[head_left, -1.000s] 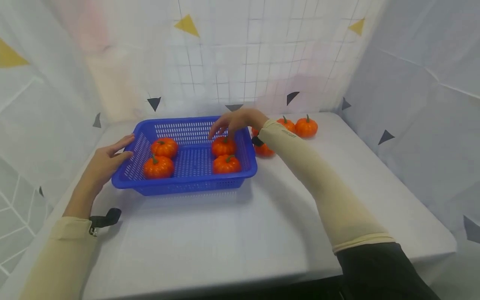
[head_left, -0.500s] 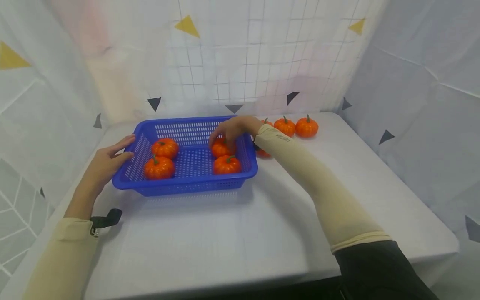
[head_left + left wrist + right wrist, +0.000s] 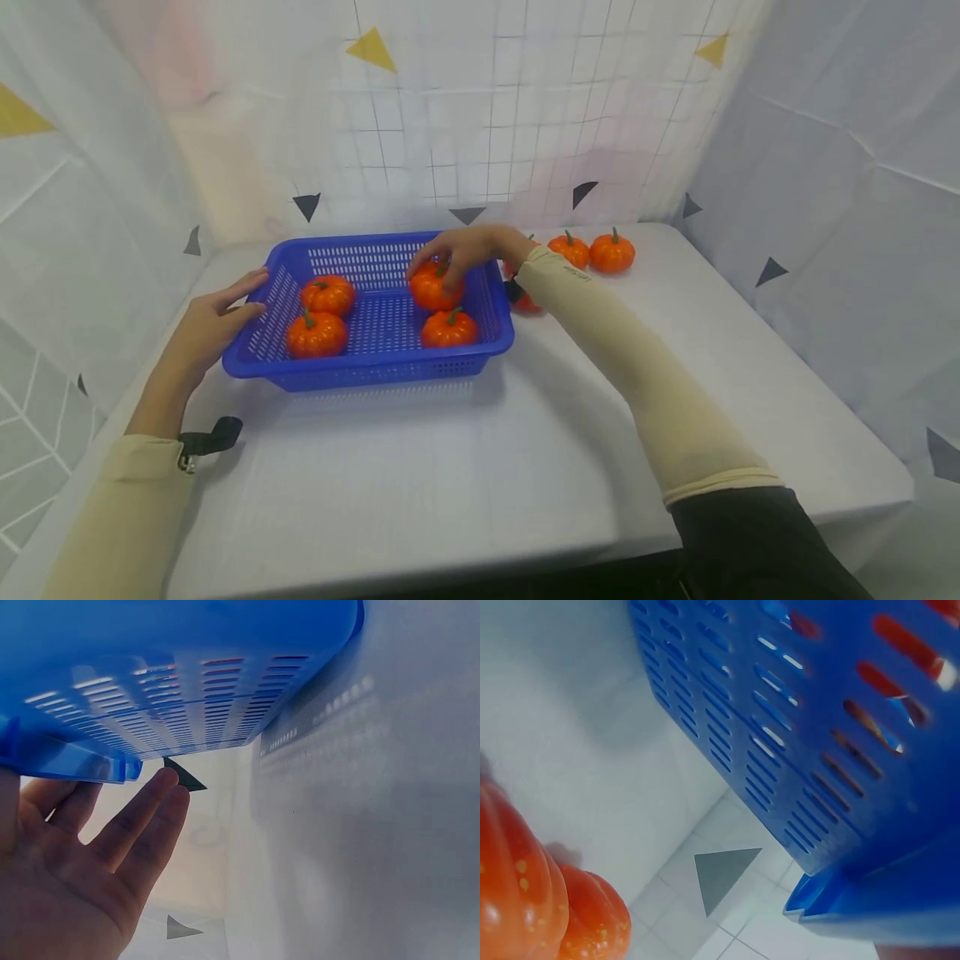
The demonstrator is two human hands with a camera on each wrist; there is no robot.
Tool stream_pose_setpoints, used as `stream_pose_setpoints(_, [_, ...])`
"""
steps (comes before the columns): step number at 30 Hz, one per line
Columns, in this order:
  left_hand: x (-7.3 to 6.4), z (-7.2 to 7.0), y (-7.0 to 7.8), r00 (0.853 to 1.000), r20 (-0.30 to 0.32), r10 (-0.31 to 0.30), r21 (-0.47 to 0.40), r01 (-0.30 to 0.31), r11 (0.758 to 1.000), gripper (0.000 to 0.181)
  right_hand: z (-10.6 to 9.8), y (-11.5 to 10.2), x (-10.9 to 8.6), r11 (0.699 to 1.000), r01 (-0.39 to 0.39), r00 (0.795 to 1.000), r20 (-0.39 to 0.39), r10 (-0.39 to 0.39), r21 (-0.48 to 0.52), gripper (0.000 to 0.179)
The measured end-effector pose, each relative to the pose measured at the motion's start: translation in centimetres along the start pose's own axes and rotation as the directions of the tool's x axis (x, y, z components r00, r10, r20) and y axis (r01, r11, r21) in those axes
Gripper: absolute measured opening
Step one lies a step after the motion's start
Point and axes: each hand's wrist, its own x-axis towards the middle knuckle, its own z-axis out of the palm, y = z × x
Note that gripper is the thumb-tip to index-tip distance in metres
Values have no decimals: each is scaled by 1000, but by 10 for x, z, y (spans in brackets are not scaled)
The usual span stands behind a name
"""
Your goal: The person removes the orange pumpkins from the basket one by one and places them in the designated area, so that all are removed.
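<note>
A blue slotted plastic basket stands on the table. Two small orange pumpkins lie in its left end, the rear pumpkin just behind the front pumpkin. My right hand reaches over the basket's right rim and grips a pumpkin by its sides, raised a little behind another pumpkin. At the left rim is my left hand, thumb and fingers extended against the basket. In the left wrist view, the left hand shows fairly straight fingers below the rim.
Beyond my right forearm, several more pumpkins sit on the white table, including the far-right pumpkin and a partly covered pumpkin. White sheeting with dark and yellow triangles surrounds the table's back and sides.
My right hand has lowered onto the rear right pumpkin, taken hold of it, and lifted it slightly up and left. My left hand and the basket have stayed put.
</note>
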Motion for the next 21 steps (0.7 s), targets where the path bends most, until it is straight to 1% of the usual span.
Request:
stream_pose_setpoints(5, [-1, 1, 0, 1000, -2, 3, -3, -3, 1000, 61, 0, 1, -3, 995, 99, 995, -29, -99, 0, 65])
stream_pose_setpoints(7, [-2, 1, 1, 1000, -4, 2, -2, -2, 1000, 61, 0, 0, -5, 992, 125, 991, -43, -125, 2, 64])
stream_pose_setpoints(12, [-1, 1, 0, 1000, -4, 1, -6, -1, 1000, 61, -1, 0, -11, 988, 151, 985, -85, -147, 42, 62])
stream_pose_setpoints(18, [-1, 1, 0, 1000, -7, 1, -10, -1, 1000, 60, -4, 1, -20, 975, 210, 970, -142, -199, 71, 63])
stream_pose_setpoints(21, [-1, 1, 0, 1000, -8, 4, -1, -4, 1000, 60, -4, -1, -27, 974, 214, 966, -168, -198, 80, 63])
